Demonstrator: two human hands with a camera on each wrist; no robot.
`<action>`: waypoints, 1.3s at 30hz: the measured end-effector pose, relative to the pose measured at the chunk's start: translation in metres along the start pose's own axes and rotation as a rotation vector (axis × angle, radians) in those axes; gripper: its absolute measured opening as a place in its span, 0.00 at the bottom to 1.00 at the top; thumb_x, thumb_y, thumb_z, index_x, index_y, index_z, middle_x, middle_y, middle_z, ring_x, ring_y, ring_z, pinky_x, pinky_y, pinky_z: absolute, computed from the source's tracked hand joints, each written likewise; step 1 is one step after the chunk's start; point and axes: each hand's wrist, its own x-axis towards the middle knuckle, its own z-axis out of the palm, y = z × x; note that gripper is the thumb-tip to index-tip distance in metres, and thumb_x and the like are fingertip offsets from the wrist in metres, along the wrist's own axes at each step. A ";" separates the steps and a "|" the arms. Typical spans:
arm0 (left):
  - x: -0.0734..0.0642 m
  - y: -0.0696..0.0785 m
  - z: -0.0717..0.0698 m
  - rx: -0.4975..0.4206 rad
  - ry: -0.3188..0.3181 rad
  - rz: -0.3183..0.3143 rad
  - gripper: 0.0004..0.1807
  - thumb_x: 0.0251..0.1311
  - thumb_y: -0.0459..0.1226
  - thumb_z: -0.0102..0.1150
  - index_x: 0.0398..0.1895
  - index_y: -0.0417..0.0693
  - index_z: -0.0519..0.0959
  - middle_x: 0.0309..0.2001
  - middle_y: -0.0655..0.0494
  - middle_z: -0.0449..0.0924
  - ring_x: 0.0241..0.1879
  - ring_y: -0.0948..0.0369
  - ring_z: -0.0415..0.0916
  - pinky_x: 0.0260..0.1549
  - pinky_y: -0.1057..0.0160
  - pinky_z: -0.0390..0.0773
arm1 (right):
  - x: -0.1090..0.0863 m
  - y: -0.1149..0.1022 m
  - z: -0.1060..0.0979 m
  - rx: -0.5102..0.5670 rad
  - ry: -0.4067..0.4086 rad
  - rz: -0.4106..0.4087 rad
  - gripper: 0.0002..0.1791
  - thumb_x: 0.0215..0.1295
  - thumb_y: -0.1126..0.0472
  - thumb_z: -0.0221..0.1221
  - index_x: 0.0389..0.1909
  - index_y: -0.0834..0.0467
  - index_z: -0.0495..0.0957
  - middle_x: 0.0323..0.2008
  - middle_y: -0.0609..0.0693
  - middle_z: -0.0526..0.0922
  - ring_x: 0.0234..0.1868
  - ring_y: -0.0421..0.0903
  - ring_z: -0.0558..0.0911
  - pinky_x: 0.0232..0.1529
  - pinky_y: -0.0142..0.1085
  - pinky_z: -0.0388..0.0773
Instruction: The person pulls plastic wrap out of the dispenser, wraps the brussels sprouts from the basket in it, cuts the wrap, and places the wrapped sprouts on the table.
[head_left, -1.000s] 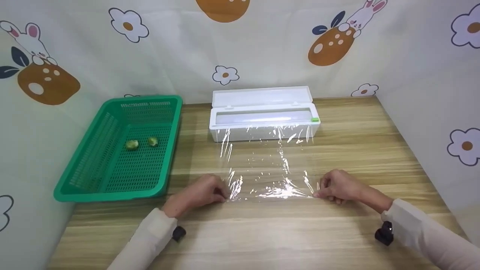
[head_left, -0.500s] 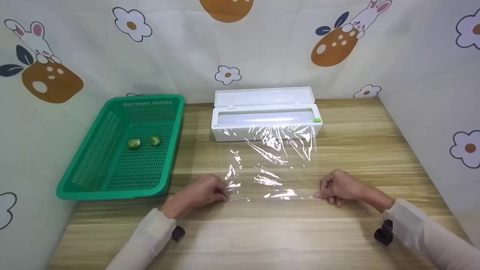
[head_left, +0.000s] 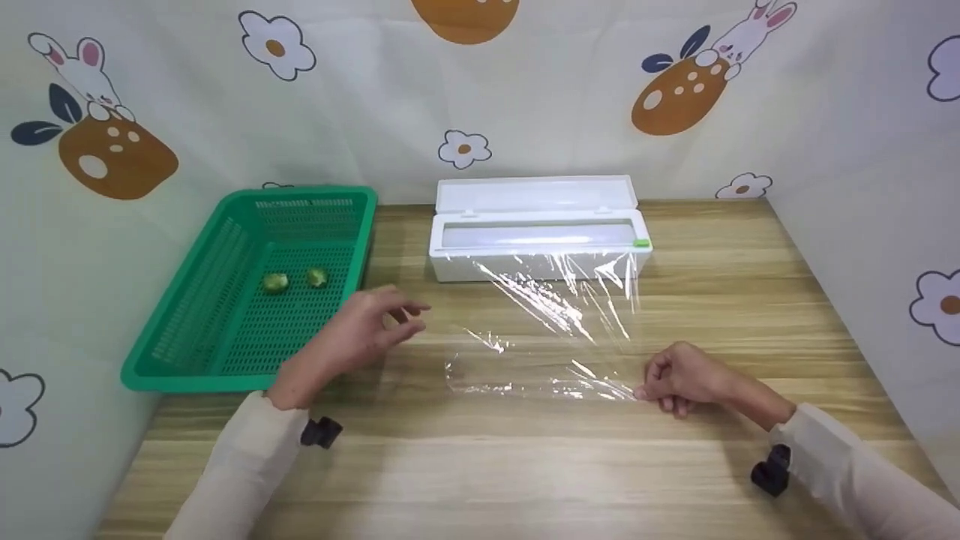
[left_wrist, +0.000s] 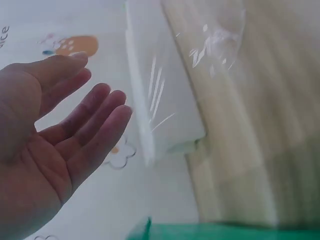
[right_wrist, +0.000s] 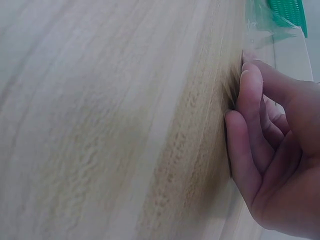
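A sheet of clear plastic wrap stretches over the table from a white wrap dispenser box, whose lid is raised at the back. My right hand pinches the sheet's near right corner at the tabletop; the right wrist view shows its fingertips close to the wood. My left hand is lifted off the sheet, beside the green basket's right rim, holding nothing. In the left wrist view the left hand has its fingers spread and loosely bent, with the box beyond.
A green plastic basket stands on the left of the wooden table. Two small green-and-pale round pieces lie inside it. A green slider sits at the box's right end. Patterned cloth encloses the back and sides.
My left hand has let go of the wrap's near left corner and moved up and left toward the basket. My right hand keeps its pinch. The view has shifted slightly.
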 end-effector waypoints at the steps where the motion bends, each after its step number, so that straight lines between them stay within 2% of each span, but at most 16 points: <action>1: 0.001 0.000 -0.006 -0.003 0.021 -0.016 0.14 0.63 0.36 0.66 0.52 0.45 0.84 0.45 0.48 0.86 0.42 0.56 0.85 0.42 0.58 0.86 | 0.000 0.000 0.000 -0.002 0.004 0.001 0.17 0.59 0.55 0.70 0.26 0.66 0.80 0.15 0.51 0.81 0.11 0.38 0.76 0.13 0.30 0.77; 4: 0.004 -0.002 -0.024 -0.017 0.068 -0.074 0.17 0.64 0.36 0.66 0.55 0.45 0.83 0.47 0.47 0.85 0.45 0.54 0.84 0.43 0.56 0.85 | -0.001 0.000 0.000 -0.006 0.015 0.004 0.17 0.59 0.54 0.71 0.26 0.66 0.80 0.15 0.50 0.81 0.11 0.38 0.76 0.13 0.29 0.76; 7: 0.007 -0.006 -0.040 -0.027 0.094 -0.148 0.19 0.66 0.39 0.64 0.58 0.46 0.81 0.49 0.47 0.85 0.47 0.53 0.83 0.44 0.55 0.83 | -0.001 0.001 0.001 -0.007 0.023 0.007 0.18 0.59 0.54 0.71 0.26 0.65 0.80 0.14 0.49 0.80 0.11 0.38 0.76 0.13 0.30 0.76; 11: 0.011 -0.015 -0.057 -0.027 0.128 -0.213 0.21 0.68 0.42 0.62 0.62 0.48 0.79 0.53 0.46 0.83 0.51 0.50 0.81 0.44 0.53 0.83 | -0.001 0.001 0.001 -0.008 0.024 0.005 0.18 0.59 0.54 0.71 0.26 0.65 0.80 0.15 0.50 0.80 0.12 0.38 0.76 0.13 0.30 0.77; 15: 0.015 -0.030 -0.072 -0.041 0.182 -0.247 0.23 0.69 0.44 0.61 0.65 0.49 0.77 0.55 0.44 0.82 0.53 0.50 0.80 0.41 0.59 0.82 | -0.001 0.002 0.000 -0.003 0.022 -0.007 0.17 0.59 0.55 0.70 0.27 0.65 0.80 0.15 0.50 0.81 0.11 0.38 0.76 0.13 0.29 0.76; 21: 0.021 -0.056 -0.088 -0.088 0.275 -0.288 0.26 0.69 0.47 0.60 0.67 0.50 0.75 0.58 0.43 0.80 0.54 0.51 0.77 0.43 0.68 0.76 | 0.000 0.002 0.001 0.006 0.019 -0.009 0.16 0.60 0.56 0.70 0.27 0.65 0.80 0.15 0.50 0.81 0.11 0.37 0.76 0.13 0.29 0.76; 26: 0.021 -0.077 -0.097 -0.151 0.356 -0.345 0.28 0.68 0.49 0.60 0.68 0.49 0.73 0.60 0.42 0.78 0.45 0.66 0.78 0.38 0.77 0.76 | -0.001 0.003 0.003 0.006 0.026 0.014 0.16 0.59 0.55 0.70 0.28 0.65 0.80 0.15 0.50 0.81 0.12 0.38 0.76 0.14 0.29 0.76; 29: 0.022 -0.089 -0.098 -0.187 0.369 -0.376 0.29 0.68 0.50 0.60 0.69 0.49 0.72 0.61 0.40 0.77 0.39 0.74 0.77 0.36 0.78 0.77 | -0.001 0.004 0.004 0.005 0.027 0.009 0.16 0.59 0.54 0.70 0.28 0.65 0.80 0.15 0.51 0.81 0.12 0.38 0.76 0.14 0.30 0.77; 32: 0.023 -0.102 -0.095 -0.254 0.366 -0.412 0.31 0.67 0.50 0.60 0.70 0.48 0.71 0.61 0.43 0.76 0.39 0.76 0.77 0.36 0.77 0.79 | -0.001 0.004 0.004 0.009 0.024 0.003 0.16 0.59 0.55 0.70 0.29 0.65 0.80 0.15 0.51 0.81 0.12 0.38 0.76 0.13 0.30 0.77; 36: 0.024 -0.117 -0.092 -0.350 0.375 -0.452 0.33 0.68 0.49 0.60 0.72 0.47 0.68 0.57 0.52 0.76 0.42 0.75 0.78 0.37 0.75 0.82 | -0.001 0.004 0.003 0.010 0.027 0.003 0.16 0.60 0.55 0.70 0.29 0.65 0.80 0.15 0.50 0.81 0.12 0.38 0.76 0.13 0.29 0.76; 39: 0.024 -0.126 -0.088 -0.384 0.373 -0.488 0.34 0.69 0.48 0.59 0.74 0.47 0.65 0.59 0.50 0.73 0.41 0.77 0.77 0.39 0.72 0.84 | -0.001 0.004 0.002 0.013 0.029 0.009 0.16 0.59 0.55 0.70 0.29 0.65 0.81 0.15 0.50 0.81 0.12 0.37 0.76 0.13 0.29 0.76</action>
